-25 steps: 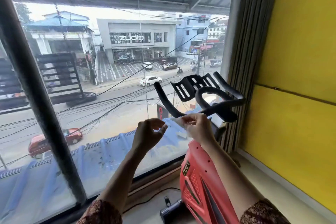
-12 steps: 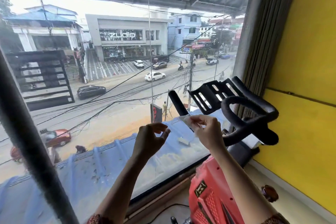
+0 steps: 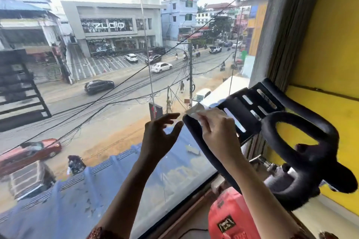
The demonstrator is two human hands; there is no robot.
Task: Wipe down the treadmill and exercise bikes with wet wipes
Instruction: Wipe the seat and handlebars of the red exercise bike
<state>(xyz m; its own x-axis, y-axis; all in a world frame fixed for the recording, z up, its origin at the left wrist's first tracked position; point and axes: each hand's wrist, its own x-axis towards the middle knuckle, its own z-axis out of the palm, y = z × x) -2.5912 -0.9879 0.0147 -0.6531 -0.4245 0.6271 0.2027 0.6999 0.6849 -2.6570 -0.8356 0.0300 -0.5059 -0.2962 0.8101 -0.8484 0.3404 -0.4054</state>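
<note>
Pinching wet wipe (image 3: 194,111) at handlebar (image 3: 194,131) tip, right hand (image 3: 220,135); left hand (image 3: 159,138) loose.

Upstairs gym, exercise bike (image 3: 291,141) at window (image 3: 97,83) above street

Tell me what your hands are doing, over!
Left hand open beside bike handlebar. Right hand pinches wet wipe at its tip. Nothing blocking.

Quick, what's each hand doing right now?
Left hand: open, fingers loosely curved, holding nothing.
Right hand: pinching a thin white wet wipe by the black foam bike handlebar.
</note>
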